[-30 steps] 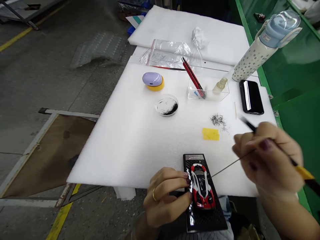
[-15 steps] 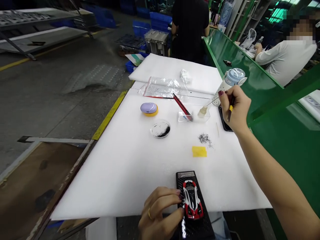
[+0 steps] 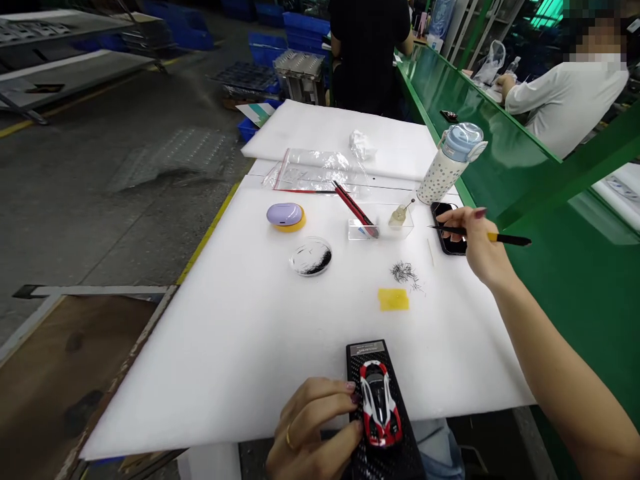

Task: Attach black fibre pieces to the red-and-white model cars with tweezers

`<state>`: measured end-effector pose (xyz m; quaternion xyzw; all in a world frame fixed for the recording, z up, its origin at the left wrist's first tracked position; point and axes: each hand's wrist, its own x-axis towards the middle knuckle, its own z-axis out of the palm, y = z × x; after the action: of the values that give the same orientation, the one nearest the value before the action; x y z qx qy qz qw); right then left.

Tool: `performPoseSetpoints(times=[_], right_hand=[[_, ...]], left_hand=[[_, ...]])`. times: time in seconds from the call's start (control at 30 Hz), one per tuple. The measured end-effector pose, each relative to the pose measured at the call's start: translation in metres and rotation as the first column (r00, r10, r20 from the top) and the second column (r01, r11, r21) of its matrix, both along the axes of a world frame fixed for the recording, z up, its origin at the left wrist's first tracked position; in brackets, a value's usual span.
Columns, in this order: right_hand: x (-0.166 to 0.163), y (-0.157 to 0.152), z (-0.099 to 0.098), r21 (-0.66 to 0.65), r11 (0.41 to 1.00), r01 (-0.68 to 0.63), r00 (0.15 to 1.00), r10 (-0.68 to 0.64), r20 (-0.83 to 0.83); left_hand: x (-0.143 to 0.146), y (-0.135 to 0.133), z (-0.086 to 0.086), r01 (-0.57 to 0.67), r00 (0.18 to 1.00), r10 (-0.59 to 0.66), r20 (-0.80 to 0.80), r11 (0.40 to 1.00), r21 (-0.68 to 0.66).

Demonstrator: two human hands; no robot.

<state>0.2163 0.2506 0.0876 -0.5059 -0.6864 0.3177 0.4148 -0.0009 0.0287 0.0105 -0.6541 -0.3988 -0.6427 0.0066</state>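
Near the front edge, my left hand (image 3: 320, 427) is closed on the left side of a black display base (image 3: 367, 350). A red, white and black model car (image 3: 381, 403) sits on this base. My right hand (image 3: 483, 250) pinches a slim black tool with a pointed tip and a yellow band (image 3: 507, 239), held level over a phone (image 3: 450, 230). To its left, a small bottle (image 3: 399, 215) with a thin stick (image 3: 410, 203) in its neck stands in a clear tray (image 3: 357, 231). Short black fibres (image 3: 404, 272) lie loose nearby, above a yellow piece (image 3: 393, 299).
A red-and-black cutter (image 3: 356, 210) leans in the tray. Around it are a round clear dish (image 3: 311, 257), a lilac case (image 3: 285, 215), a plastic bag (image 3: 320, 171) and a dotted bottle (image 3: 443, 175). Two people are beyond, one in black (image 3: 370, 53), one in white (image 3: 575, 100).
My right hand has moved down and away from the small bottle; the thin stick now stands in its neck. The black tool has swung level. My left hand still holds the base.
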Motion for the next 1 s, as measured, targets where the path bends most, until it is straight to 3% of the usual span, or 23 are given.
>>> performPoseSetpoints(times=[0.13,0.4,0.73,1.0], right_hand=[[0.007,-0.005,-0.018,-0.178,0.981,-0.073,0.996,0.064,-0.056],[-0.014,0.0,-0.054,-0.293,0.955,-0.051,0.995,0.023,-0.098],[-0.02,0.006,-0.055,-0.346,0.938,0.013,0.999,-0.029,-0.039],[-0.02,0.008,-0.058,-0.34,0.94,0.022,1.0,-0.019,0.012]], left_hand=[[0.003,-0.001,-0.002,-0.027,0.999,0.027,0.017,1.0,-0.008],[0.006,-0.01,-0.015,-0.085,0.994,0.089,0.069,0.995,-0.053],[0.001,-0.015,-0.016,-0.08,0.995,0.085,0.049,0.992,-0.094],[-0.007,-0.018,-0.004,0.02,0.999,-0.027,-0.035,0.983,-0.182]])
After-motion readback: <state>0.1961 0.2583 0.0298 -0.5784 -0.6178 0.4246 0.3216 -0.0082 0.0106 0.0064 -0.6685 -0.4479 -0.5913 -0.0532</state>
